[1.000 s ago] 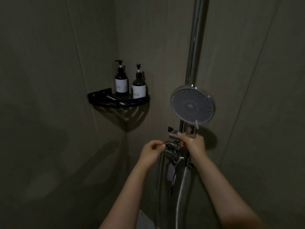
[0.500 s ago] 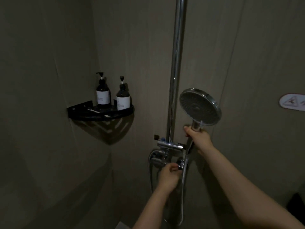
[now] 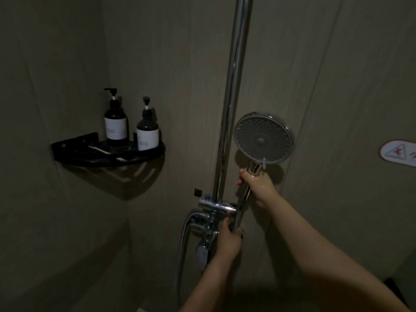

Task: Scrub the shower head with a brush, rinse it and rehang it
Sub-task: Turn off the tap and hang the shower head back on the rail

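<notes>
A round chrome shower head (image 3: pixel 263 138) with a grey nozzle face is held to the right of the vertical chrome rail (image 3: pixel 234 97), off its mount. My right hand (image 3: pixel 258 184) grips its handle just below the head. Lower down, my left hand (image 3: pixel 229 237) grips the right-hand knob of the chrome mixer valve (image 3: pixel 216 207) at the rail's foot. The shower hose (image 3: pixel 183 239) loops down on the left of the valve. No brush is in view.
A black corner shelf (image 3: pixel 108 152) on the left wall carries two dark pump bottles (image 3: pixel 116 118), (image 3: pixel 147 131) and a small white item. A slip-warning sticker (image 3: pixel 398 153) sits on the right wall. Grey tiled walls close in on both sides.
My right hand lifted the shower head off the rail and moved it right. My left hand dropped from beside the holder to the valve's knob and stays gripped there.
</notes>
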